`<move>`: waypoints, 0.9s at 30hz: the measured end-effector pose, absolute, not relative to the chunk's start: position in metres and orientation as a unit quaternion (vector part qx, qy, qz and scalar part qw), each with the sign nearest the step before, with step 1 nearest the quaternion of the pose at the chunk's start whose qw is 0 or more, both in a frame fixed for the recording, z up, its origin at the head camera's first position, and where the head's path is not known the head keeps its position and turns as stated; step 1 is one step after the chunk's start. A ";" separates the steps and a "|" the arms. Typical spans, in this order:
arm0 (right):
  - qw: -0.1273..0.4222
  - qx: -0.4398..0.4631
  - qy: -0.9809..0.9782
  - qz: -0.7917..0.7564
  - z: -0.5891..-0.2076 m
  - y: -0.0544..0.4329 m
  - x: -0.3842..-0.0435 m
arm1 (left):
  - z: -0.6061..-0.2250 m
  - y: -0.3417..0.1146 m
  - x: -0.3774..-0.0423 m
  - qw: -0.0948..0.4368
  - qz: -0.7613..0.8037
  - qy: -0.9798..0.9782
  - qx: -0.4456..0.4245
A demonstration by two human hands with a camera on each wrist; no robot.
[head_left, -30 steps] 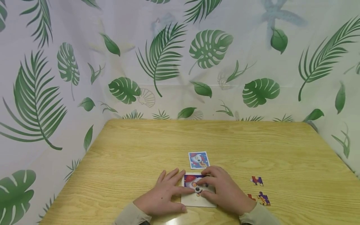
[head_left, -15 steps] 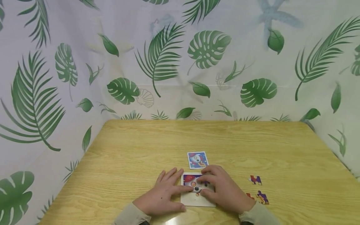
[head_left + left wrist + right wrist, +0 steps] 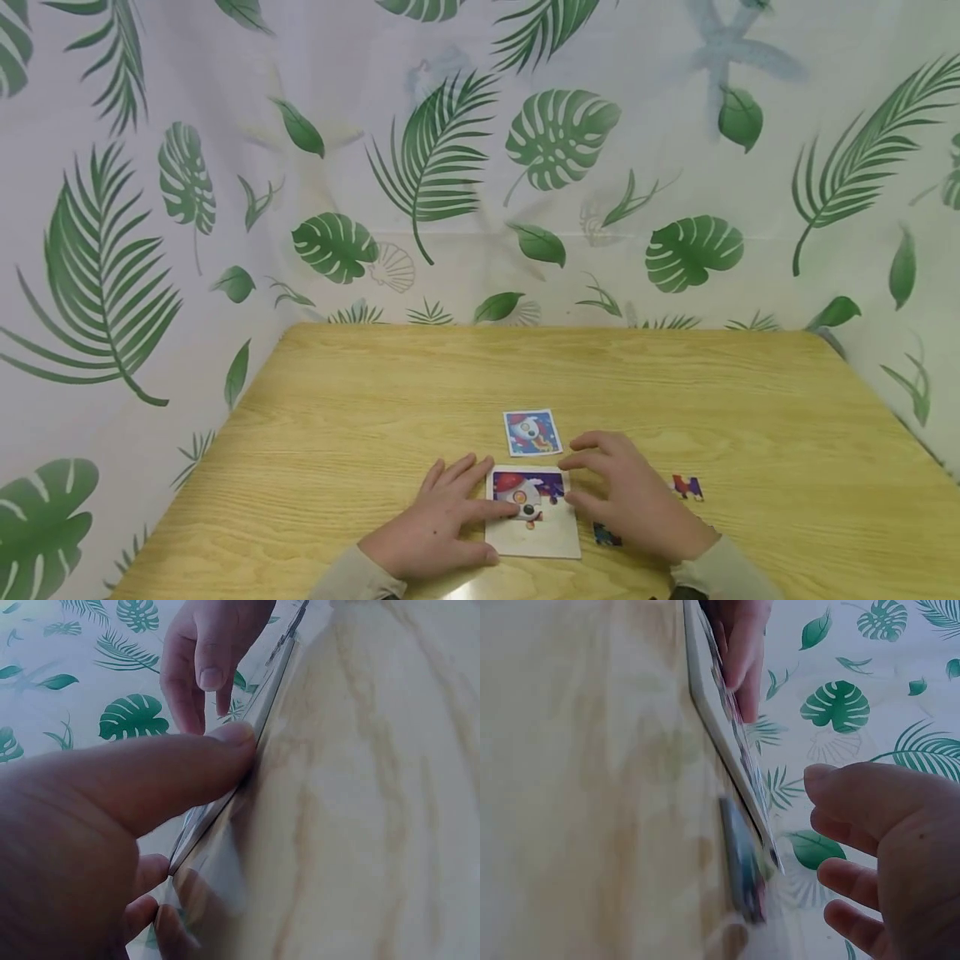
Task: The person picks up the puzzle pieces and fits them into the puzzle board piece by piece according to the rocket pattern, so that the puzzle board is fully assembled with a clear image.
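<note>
A square puzzle board lies flat near the table's front, its upper part filled with joined pieces showing a white animal face and a red hat. My left hand rests at the board's left side with fingers spread, the index fingertip on the assembled pieces. At the right edge, my right hand hovers with loosely bent fingers and nothing between them, as the right wrist view also shows. Under it a dark puzzle piece lies on the table just right of the board; the right wrist view shows this piece blurred.
A small picture card with the same animal lies behind the board. Another loose piece, red and purple, is to the right, partly behind my right hand. The wooden table ends at a leaf-print curtain.
My right hand has lifted off the joined pieces and moved right, uncovering the board's upper right. A dark piece now shows beside the board. My left hand stays put.
</note>
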State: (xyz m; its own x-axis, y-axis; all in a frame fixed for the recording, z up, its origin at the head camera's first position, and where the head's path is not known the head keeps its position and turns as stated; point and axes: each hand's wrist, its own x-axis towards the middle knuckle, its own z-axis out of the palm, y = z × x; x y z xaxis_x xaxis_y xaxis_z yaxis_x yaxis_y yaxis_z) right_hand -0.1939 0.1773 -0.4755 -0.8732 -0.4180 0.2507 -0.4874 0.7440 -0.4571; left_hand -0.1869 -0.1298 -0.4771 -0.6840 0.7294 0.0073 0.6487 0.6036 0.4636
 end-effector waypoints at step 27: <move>0.037 0.151 -0.957 0.247 -0.474 0.309 -0.184 | -0.482 -0.133 -0.190 0.096 0.229 0.885 0.394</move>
State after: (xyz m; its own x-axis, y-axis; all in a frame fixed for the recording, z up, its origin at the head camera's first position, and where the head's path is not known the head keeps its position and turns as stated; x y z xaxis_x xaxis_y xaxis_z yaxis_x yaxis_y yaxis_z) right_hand -0.1845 0.3094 -0.4739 -0.9519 -0.2699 0.1450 -0.3064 0.8326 -0.4614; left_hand -0.1902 -0.1326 -0.4816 -0.6718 0.7407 0.0104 0.6529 0.5854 0.4807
